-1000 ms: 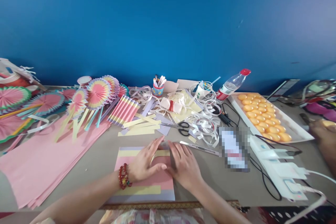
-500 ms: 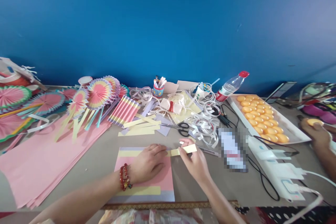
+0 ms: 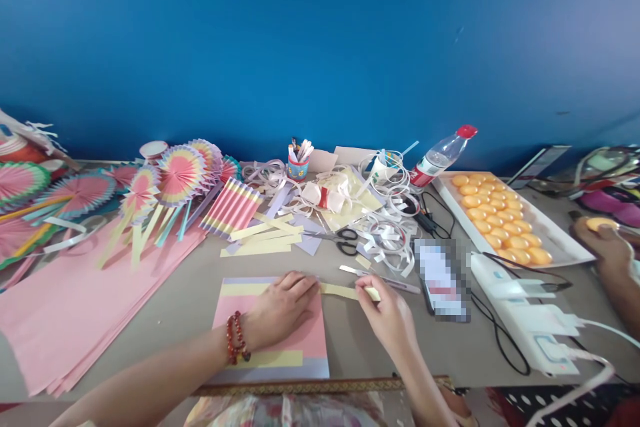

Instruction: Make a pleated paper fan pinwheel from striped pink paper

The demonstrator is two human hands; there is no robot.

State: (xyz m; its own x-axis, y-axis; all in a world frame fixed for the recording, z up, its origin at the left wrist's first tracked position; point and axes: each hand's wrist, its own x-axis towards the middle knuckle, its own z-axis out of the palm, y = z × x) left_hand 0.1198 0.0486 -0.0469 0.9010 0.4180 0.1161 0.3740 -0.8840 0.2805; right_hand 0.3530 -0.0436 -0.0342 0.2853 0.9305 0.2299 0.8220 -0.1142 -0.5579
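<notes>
Pinching a yellow strip (image 3: pixel 339 290): the right hand (image 3: pixel 391 319) (left hand (image 3: pixel 285 308) flat on striped sheet (image 3: pixel 311 339)).

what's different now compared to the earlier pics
The right hand has moved right, off the striped sheet, and now pinches the loose end of a yellow strip, which stretches out past the sheet's right edge. The left hand has settled flatter on the sheet, over the strip. The scissors and pleated paper stayed put.
</notes>
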